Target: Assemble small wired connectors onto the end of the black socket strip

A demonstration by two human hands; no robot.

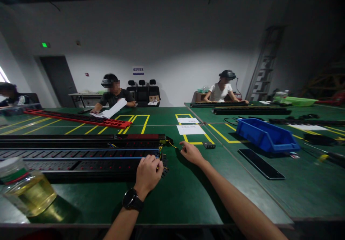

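Long black rail assemblies [102,165] with blue edge strips lie side by side on the green table, reaching in from the left. Over their right end rests my left hand [149,171], a black watch on its wrist; its fingers are curled on the nearer rail's end. Yellow wires [172,144] stick out at the far rail's end. Just right of them is my right hand [191,153], its fingers bent and the index finger towards the wire tip. Whether the fingertips touch the wire cannot be made out.
A bottle of yellow liquid [29,188] stands at the near left. On the right are a blue bin [266,134] and a phone [261,164]. A red frame [78,119], paper sheets [190,129] and a small black block [208,145] lie farther back. Two people sit across the table, another far left.
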